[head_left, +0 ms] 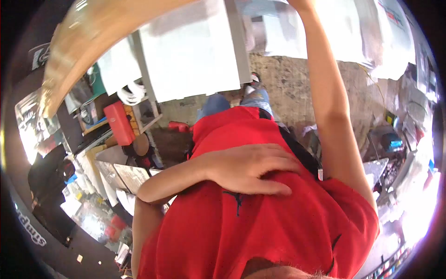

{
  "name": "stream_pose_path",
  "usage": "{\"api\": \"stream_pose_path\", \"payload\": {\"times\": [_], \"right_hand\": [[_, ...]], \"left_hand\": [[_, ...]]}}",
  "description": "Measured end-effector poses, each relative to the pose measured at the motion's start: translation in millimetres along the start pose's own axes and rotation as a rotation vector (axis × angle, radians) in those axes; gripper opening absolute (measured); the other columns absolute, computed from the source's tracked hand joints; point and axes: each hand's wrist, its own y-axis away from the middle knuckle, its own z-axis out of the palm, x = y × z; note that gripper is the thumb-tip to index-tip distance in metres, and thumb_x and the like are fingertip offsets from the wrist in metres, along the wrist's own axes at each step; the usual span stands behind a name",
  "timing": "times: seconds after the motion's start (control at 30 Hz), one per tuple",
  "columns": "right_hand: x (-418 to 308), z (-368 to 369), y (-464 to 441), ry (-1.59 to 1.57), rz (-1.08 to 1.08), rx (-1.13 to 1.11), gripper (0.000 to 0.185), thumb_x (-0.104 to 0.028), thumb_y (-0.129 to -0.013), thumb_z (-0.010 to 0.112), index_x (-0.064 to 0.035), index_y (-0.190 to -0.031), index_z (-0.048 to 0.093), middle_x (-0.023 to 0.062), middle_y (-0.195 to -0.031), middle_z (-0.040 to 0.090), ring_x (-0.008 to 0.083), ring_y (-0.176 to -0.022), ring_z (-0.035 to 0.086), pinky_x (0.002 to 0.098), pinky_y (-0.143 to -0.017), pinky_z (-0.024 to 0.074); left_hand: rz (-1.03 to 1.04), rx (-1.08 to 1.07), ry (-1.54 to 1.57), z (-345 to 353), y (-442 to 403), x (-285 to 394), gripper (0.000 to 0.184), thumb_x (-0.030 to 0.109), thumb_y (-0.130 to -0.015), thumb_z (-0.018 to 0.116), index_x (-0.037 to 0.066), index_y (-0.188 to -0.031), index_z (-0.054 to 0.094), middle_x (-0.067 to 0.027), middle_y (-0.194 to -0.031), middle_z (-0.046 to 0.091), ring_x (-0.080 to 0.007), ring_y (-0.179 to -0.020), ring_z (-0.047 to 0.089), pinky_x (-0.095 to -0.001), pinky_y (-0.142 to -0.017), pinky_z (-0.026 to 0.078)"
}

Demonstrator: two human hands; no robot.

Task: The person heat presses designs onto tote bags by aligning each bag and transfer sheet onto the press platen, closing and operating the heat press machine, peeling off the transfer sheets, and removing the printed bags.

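Observation:
My left hand (258, 168) lies flat across the front of the red shirt (260, 218), its fingers stretched out and the thumb apart, holding nothing. A small dark cord hangs just below this hand. My right arm reaches up to the top edge, where only the wrist end of my right hand (303, 3) shows. Its fingers are out of the picture, so what it touches is hidden. Nearest to it are white sheets (297, 35). Another large white sheet (190, 51) lies between two grey bars (238, 42) ahead of me.
A blurred, curved wooden edge (88, 39) sweeps across the upper left. On the left stand a red box (119, 123), a white coil (132, 94) and cluttered shelving. Worn floor (288, 88) shows below the sheets. More clutter with a teal item (391, 142) is on the right.

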Motion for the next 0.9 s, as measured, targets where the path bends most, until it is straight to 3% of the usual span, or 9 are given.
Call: {"api": "stream_pose_path", "payload": {"times": [0.1, 0.13, 0.23, 0.43, 0.53, 0.6, 0.67, 0.77, 0.9], "right_hand": [[-77.1, -6.0, 98.2, -0.299, -0.166, 0.333, 0.008, -0.013, -0.085, 0.071, -0.0054, -0.085, 0.072, 0.0138, -0.079, 0.073, 0.031, -0.066, 0.071, 0.0408, -0.059, 0.0573], [-107.0, -1.7, 122.7, -0.303, -0.175, 0.261, 0.021, -0.01, -0.089, 0.066, -0.0114, -0.109, 0.073, 0.0089, -0.108, 0.075, 0.0303, -0.105, 0.072, 0.0414, -0.087, 0.0586], [-161.7, 32.5, 164.4, -0.285, -0.668, 0.304, 0.021, -0.003, -0.078, 0.069, -0.0113, -0.096, 0.074, 0.0053, -0.092, 0.072, 0.0258, -0.09, 0.069, 0.0412, -0.082, 0.0547], [-168.2, 104.0, 182.8, -0.202, -0.716, 0.122, 0.026, 0.006, -0.072, 0.061, -0.0069, -0.093, 0.071, 0.0099, -0.097, 0.073, 0.0302, -0.105, 0.066, 0.0434, -0.1, 0.0508], [-173.0, 84.5, 213.1, -0.086, -0.53, 0.177, 0.043, 0.012, -0.07, 0.054, -0.0015, -0.109, 0.067, 0.0164, -0.125, 0.064, 0.0392, -0.13, 0.052, 0.0503, -0.111, 0.043], [-173.4, 70.7, 243.5, 0.002, -0.506, 0.1, 0.05, 0.008, -0.07, 0.058, 0.0012, -0.119, 0.063, 0.0221, -0.144, 0.049, 0.0444, -0.138, 0.042, 0.057, -0.118, 0.0331], [-178.2, 70.1, 277.2, 0.005, -0.409, 0.041, 0.057, -0.003, -0.082, 0.063, 0.0046, -0.137, 0.052, 0.0281, -0.153, 0.039, 0.0491, -0.145, 0.032, 0.0614, -0.121, 0.0239], [-169.0, 104.3, 297.8, 0.272, -0.169, -0.007, 0.092, -0.05, -0.1, 0.057, 0.0121, -0.157, 0.021, 0.0297, -0.165, 0.022, 0.0491, -0.155, 0.01, 0.0645, -0.123, 0.0082], [-154.6, 124.6, 303.1, 0.334, -0.216, -0.028, 0.094, -0.058, -0.098, 0.054, 0.0118, -0.155, 0.026, 0.0297, -0.165, 0.022, 0.0491, -0.155, 0.012, 0.0641, -0.123, 0.0099]], "left_hand": [[-0.165, 0.063, -0.285, -8.7, 54.6, -50.9, 0.062, 0.047, -0.101, 0.06, 0.006, -0.146, 0.054, -0.0192, -0.151, 0.051, -0.0354, -0.142, 0.045, -0.0446, -0.118, 0.036], [-0.164, 0.073, -0.3, -14.0, 68.5, -63.5, 0.062, 0.047, -0.101, 0.06, 0.006, -0.146, 0.054, -0.0192, -0.151, 0.051, -0.0354, -0.142, 0.045, -0.0446, -0.118, 0.036], [-0.433, 0.195, -0.274, -33.4, 102.2, -86.8, 0.062, 0.051, -0.102, 0.058, 0.009, -0.147, 0.055, -0.0193, -0.153, 0.049, -0.0349, -0.142, 0.045, -0.0443, -0.118, 0.035], [-0.406, 0.476, -0.28, -63.5, 175.5, -109.2, 0.053, 0.041, -0.102, 0.063, 0.006, -0.141, 0.059, -0.0156, -0.128, 0.069, -0.0241, -0.119, 0.064, -0.0385, -0.105, 0.047], [-0.311, 0.773, -0.155, -84.4, 213.7, -149.7, 0.043, 0.031, -0.099, 0.069, 0.002, -0.131, 0.064, -0.015, -0.128, 0.069, -0.027, -0.118, 0.064, -0.0402, -0.101, 0.05], [-0.288, 0.885, -0.163, -91.4, 222.0, -152.5, 0.029, 0.016, -0.095, 0.07, 0.002, -0.12, 0.067, -0.0131, -0.121, 0.07, -0.0286, -0.117, 0.064, -0.0407, -0.1, 0.05], [-0.067, 1.178, -0.787, -102.8, 212.5, -171.9, 0.028, 0.011, -0.091, 0.07, 0.002, -0.117, 0.067, -0.0137, -0.117, 0.07, -0.0326, -0.119, 0.062, -0.042, -0.101, 0.048], [0.056, 1.127, -0.956, -128.0, 188.6, -187.9, 0.037, 0.007, -0.086, 0.07, 0.002, -0.122, 0.062, -0.0199, -0.134, 0.057, -0.0405, -0.129, 0.051, -0.048, -0.109, 0.043], [0.106, 1.106, -1.162, -170.4, 170.2, -207.2, 0.052, 0.008, -0.086, 0.07, 0.002, -0.134, 0.053, -0.026, -0.15, 0.04, -0.0473, -0.136, 0.042, -0.0539, -0.116, 0.036]]}}
